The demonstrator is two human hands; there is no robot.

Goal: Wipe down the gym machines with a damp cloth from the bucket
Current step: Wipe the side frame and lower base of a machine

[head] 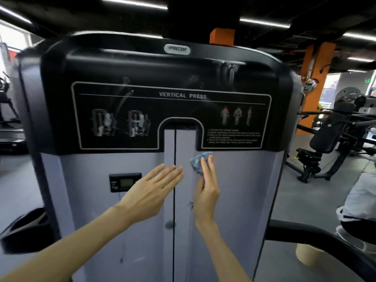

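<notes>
A vertical press machine fills the view, its grey shroud (240,190) below a black panel (142,64) with white instruction drawings. My right hand (206,186) presses a crumpled blue cloth (198,162) flat against the grey shroud, just under the black panel's lower edge, fingers straight over the cloth. My left hand (151,190) lies next to it with straight fingers, near the central vertical slot (174,200); whether it touches the shroud I cannot tell. Wet streaks show on the black panel's upper part. No bucket is in view.
A small display box (125,182) sits on the shroud left of my hands. A black machine arm (325,237) curves at the lower right. A person in white (360,200) crouches at the right edge. Other black gym machines (325,143) and an orange pillar (313,82) stand behind.
</notes>
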